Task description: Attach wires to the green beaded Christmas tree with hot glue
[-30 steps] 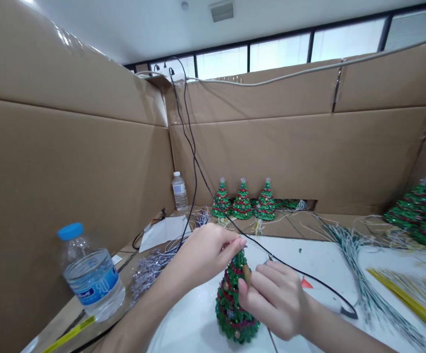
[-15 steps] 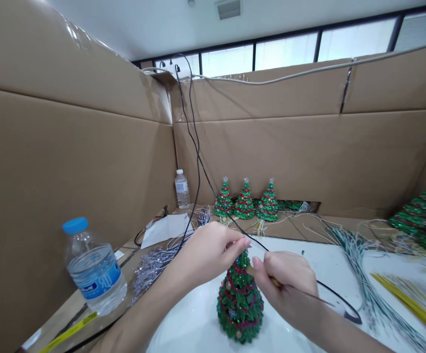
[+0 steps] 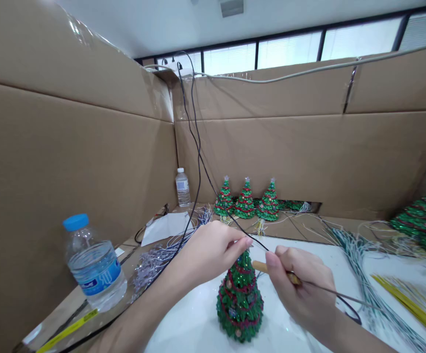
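Observation:
A green miniature Christmas tree (image 3: 240, 304) with red garlands and small ornaments stands upright on the white work surface. My left hand (image 3: 216, 245) pinches its tip between thumb and index finger; the topper there is mostly hidden. Just right of the tree, my right hand (image 3: 301, 277) is closed around a wooden-handled tool (image 3: 260, 266). The handle's blunt end points at the upper part of the tree, with a small gap between them. A thin metal shaft extends from the handle toward the lower right. The black cable passes close behind both hands.
Three similar trees (image 3: 246, 201) line the back, with more trees (image 3: 418, 213) at far right. Green-white wires (image 3: 367, 274) and yellow wires (image 3: 411, 304) lie on the right. Clear-tipped wires (image 3: 150, 269), a large water bottle (image 3: 97, 269) and a small bottle (image 3: 182, 189) are left. Cardboard walls enclose everything.
My right hand has moved right with the wooden-handled tool, whose blunt end has come away from the tree. My left hand stays at the tree's tip.

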The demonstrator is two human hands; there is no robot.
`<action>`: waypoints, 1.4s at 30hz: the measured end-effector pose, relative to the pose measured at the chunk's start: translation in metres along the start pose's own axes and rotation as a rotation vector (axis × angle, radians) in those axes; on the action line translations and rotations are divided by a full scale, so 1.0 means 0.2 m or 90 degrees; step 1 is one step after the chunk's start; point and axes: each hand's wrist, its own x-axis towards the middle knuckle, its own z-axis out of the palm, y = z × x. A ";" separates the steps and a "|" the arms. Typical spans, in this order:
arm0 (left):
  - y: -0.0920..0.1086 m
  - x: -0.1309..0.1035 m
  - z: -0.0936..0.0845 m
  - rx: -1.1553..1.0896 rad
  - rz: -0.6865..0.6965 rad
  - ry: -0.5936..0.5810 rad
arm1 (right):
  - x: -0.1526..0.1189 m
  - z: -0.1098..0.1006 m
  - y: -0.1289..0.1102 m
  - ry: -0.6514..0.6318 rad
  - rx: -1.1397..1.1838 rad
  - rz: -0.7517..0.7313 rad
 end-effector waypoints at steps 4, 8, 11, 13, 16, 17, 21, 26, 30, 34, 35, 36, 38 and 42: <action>0.00 0.00 0.00 0.002 -0.001 0.002 | -0.02 0.03 0.02 -0.072 -0.015 0.011; -0.01 0.00 0.01 0.004 0.000 0.002 | -0.03 0.02 0.02 -0.052 -0.011 -0.005; -0.01 0.00 0.01 0.002 0.007 0.007 | -0.04 0.02 0.02 -0.015 -0.004 -0.016; -0.02 0.00 0.01 0.002 0.005 0.008 | -0.04 0.03 0.02 -0.042 -0.003 0.001; -0.02 0.00 0.01 0.004 -0.008 0.002 | -0.03 0.04 0.02 -0.108 -0.003 0.040; -0.02 0.00 0.01 0.005 -0.011 0.001 | -0.03 0.04 0.02 -0.109 0.000 0.045; -0.01 0.00 0.01 0.008 -0.003 0.010 | -0.02 0.00 0.01 -0.037 0.024 0.014; -0.01 -0.01 0.01 0.007 0.003 0.008 | -0.04 0.02 0.02 -0.084 0.005 0.008; -0.01 0.00 0.01 0.005 -0.005 0.005 | -0.03 0.01 0.01 -0.089 0.009 0.002; -0.01 0.00 0.01 -0.003 0.001 0.007 | -0.04 0.01 0.01 -0.044 -0.006 -0.010; -0.01 0.00 0.01 -0.003 0.002 0.008 | -0.04 0.02 0.02 -0.056 -0.007 0.001; -0.01 0.00 0.01 -0.003 0.002 0.008 | -0.04 0.03 0.03 -0.076 -0.007 0.015; -0.01 0.00 0.01 -0.003 0.002 0.006 | -0.05 0.05 0.04 -0.111 -0.004 0.038; -0.01 0.00 0.01 0.003 0.002 0.003 | -0.04 0.02 0.01 -0.113 0.012 0.041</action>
